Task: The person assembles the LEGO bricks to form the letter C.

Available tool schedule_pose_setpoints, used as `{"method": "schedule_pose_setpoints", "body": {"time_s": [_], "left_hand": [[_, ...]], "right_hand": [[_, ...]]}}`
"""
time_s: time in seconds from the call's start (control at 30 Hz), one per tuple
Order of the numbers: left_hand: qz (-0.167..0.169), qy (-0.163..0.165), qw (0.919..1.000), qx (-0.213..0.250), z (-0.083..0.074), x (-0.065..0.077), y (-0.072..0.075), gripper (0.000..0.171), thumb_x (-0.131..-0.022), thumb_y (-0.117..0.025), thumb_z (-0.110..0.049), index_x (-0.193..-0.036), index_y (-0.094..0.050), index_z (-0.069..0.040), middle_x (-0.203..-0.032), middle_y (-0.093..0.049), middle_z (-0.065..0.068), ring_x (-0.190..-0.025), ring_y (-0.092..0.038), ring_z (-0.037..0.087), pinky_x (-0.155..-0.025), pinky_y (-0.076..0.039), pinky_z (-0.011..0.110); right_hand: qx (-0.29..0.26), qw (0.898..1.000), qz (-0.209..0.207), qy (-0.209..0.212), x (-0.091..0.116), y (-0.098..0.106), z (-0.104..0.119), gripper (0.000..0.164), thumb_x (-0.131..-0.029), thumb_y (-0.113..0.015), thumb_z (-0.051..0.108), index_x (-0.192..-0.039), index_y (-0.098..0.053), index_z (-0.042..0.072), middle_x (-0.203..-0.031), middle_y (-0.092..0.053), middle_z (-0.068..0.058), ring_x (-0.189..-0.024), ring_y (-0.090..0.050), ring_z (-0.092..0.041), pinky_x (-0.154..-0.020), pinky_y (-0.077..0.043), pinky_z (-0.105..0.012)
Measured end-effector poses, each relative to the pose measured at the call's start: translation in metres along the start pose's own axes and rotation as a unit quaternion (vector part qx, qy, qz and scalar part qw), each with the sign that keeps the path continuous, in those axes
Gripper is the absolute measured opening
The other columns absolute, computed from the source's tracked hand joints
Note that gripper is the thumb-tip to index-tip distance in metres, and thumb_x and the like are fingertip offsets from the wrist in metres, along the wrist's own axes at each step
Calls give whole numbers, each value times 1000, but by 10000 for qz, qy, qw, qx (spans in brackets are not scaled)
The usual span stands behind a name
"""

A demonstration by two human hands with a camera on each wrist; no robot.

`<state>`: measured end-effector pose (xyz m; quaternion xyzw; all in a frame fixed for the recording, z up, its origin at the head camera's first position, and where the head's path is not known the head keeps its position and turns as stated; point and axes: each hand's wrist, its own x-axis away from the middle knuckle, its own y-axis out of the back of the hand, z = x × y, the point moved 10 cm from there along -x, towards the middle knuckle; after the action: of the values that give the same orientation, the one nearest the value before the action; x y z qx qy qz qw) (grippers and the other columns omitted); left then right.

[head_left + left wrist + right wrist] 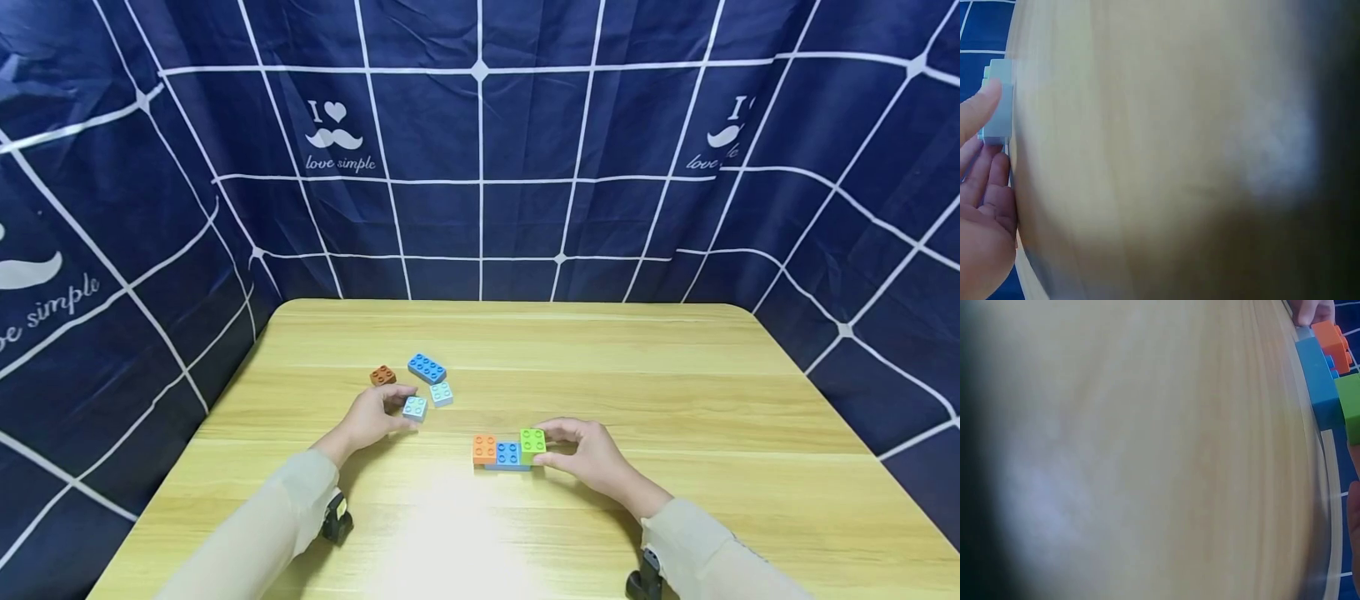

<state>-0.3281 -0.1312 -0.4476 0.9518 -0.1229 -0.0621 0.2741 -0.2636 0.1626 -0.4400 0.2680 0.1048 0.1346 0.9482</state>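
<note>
Three sides of navy cloth [423, 217], gridded in white and printed with moustaches, stand round the counter [637, 358]. Its pale wood has rounded far corners, grain running left to right and glare at near centre. The left hand [369, 418] pinches a pale brick [415, 408] left of centre; well apart from it, the right hand [588, 454] grips a green brick [533, 442] on the right end of a blue base [508, 455], whose left end carries an orange brick [484, 449]. Just beyond the left hand lie a brown brick [383, 375], a blue brick [427, 367] and another pale one [441, 394].

On table [637, 367]: stack [508, 452] right of loose bricks [427, 368].
</note>
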Motion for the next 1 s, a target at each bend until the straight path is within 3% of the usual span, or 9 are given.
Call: {"method": "schedule_pose_setpoints", "body": {"time_s": [0.23, 0.5, 0.77, 1.0], "left_hand": [[-53, 30, 9995, -323, -2, -1, 0, 38, -72, -80, -1, -108, -68, 0, -95, -65, 3, -88, -57, 19, -79, -48, 34], [-135, -60, 9997, -174, -6, 0, 2, 35, -71, -81, -2, -104, -68, -1, -88, -64, 3, -84, -60, 19, -78, -51, 34], [-216, -641, 9977, 8, -37, 2, -3, 35, -73, -82, -8, -105, -68, -2, -92, -64, 2, -88, -58, 20, -77, -52, 34], [-93, -1157, 9929, 261, -74, 4, -25, 36, -72, -81, -8, -106, -68, -4, -98, -66, 2, -89, -57, 23, -77, -47, 36]], "right_hand": [[58, 10000, -24, 78, -1, 1, 0, 40, -74, -81, 32, -109, -69, 17, -97, -70, 5, -91, -65, -13, -84, -51, -36], [144, 9998, -37, 95, -1, 2, 0, 41, -74, -81, 32, -110, -69, 16, -97, -70, 6, -90, -65, -12, -81, -51, -32], [88, 9999, 5, 144, -1, 1, 2, 40, -74, -81, 32, -109, -69, 16, -97, -70, 5, -90, -65, -13, -82, -51, -35], [11, 9999, 27, 146, -2, 0, 1, 40, -74, -81, 31, -109, -69, 15, -97, -70, 5, -90, -65, -14, -82, -52, -36]]}}
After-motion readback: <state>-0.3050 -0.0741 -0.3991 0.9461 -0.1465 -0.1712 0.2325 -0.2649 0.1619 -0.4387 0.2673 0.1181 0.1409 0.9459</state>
